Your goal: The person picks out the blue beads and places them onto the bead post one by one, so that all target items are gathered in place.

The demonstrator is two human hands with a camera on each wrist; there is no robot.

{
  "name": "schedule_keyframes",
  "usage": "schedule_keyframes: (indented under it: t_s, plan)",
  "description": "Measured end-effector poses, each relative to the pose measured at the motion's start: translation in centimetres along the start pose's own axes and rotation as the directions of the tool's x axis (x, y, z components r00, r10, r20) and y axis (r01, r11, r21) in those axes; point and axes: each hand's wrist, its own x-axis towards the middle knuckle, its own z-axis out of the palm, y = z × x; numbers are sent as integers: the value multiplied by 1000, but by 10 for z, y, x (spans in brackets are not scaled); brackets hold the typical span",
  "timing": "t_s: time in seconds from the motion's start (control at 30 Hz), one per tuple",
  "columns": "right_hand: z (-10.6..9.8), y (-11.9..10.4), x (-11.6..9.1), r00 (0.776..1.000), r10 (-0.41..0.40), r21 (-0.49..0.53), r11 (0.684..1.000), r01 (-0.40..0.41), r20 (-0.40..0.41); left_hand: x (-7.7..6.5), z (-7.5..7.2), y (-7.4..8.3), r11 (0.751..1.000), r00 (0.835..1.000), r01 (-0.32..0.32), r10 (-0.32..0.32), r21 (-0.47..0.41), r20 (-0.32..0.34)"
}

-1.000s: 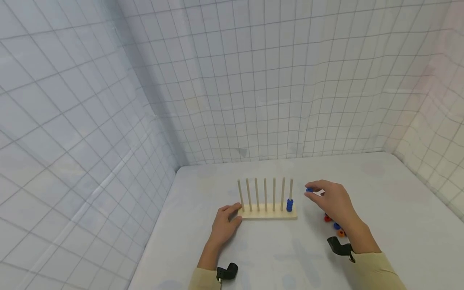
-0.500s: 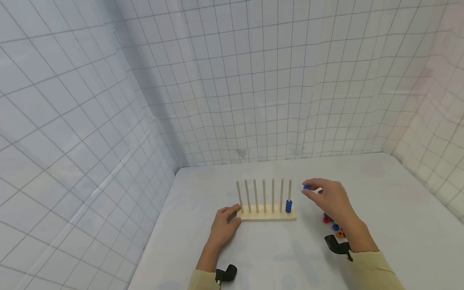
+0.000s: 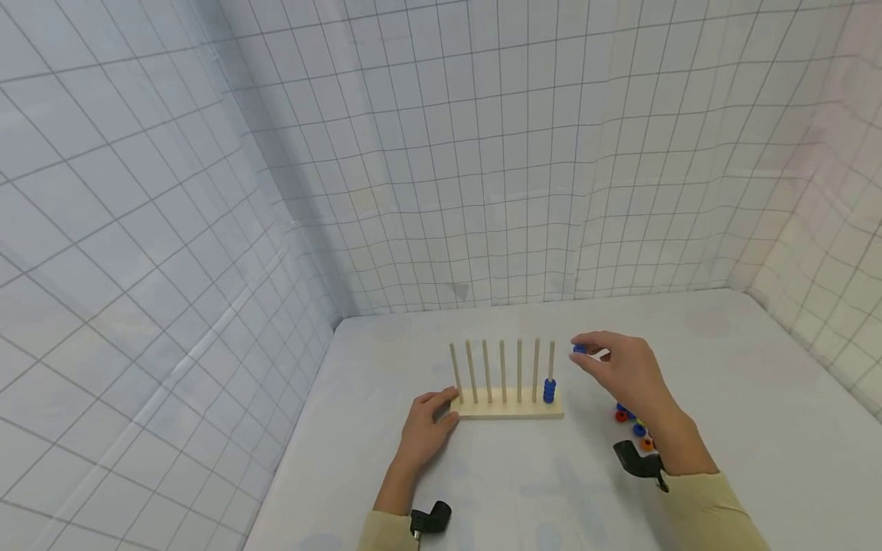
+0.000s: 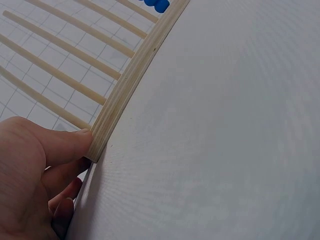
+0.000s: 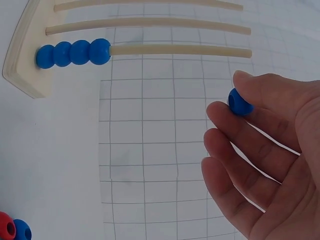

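A pale wooden peg rack (image 3: 506,411) with several upright rods stands on the white table. Several blue beads (image 5: 80,52) are stacked at the foot of its rightmost rod (image 5: 180,50). My left hand (image 3: 423,428) grips the rack's left end, thumb on the near side in the left wrist view. Between thumb and index finger, my right hand (image 3: 630,375) pinches a single blue bead (image 5: 241,102), its hole partly visible. That bead hangs in the air just right of the rightmost rod's top, apart from it. The other right fingers are spread loosely.
Loose beads lie on the table below my right forearm, among them a red bead (image 3: 622,416), a blue bead (image 3: 639,430) and an orange bead (image 3: 647,444). A gridded white sheet (image 3: 482,153) rises behind the table (image 3: 386,344) and along both sides.
My right hand has moved slightly left and up with the blue bead, closer to the rightmost rod's top. The left hand has stayed at the rack's end.
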Motion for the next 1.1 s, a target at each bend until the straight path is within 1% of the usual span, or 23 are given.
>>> schedule_keyframes:
  t_s: [0.13, 0.33, 0.57, 0.77, 0.93, 1.1]
  plan:
    - [0, -2, 2, 999, -25, 15, 1000, 26, -23, 0, 0, 0, 1000, 1000, -8, 8, 4, -1]
    - [-2, -7, 5, 998, -46, 20, 999, 47, -30, -1, 0, 1, 1000, 1000, 16, -16, -4, -1]
    - [-3, -12, 8, 996, -78, 48, 996, 81, -51, -1, -1, 3, 1000, 1000, -12, 12, 2, -1]
    - [-1, -14, 11, 989, -123, 72, 989, 129, -77, 0, -1, 2, 1000, 1000, -12, 12, 6, 3]
    - [-1, -17, 14, 985, -141, 79, 986, 150, -100, 1, -2, 4, 1000, 1000, -8, 8, 0, 6]
    - [1, -20, 16, 982, -156, 82, 983, 165, -104, 0, -2, 4, 1000, 1000, -13, 13, -4, 2]
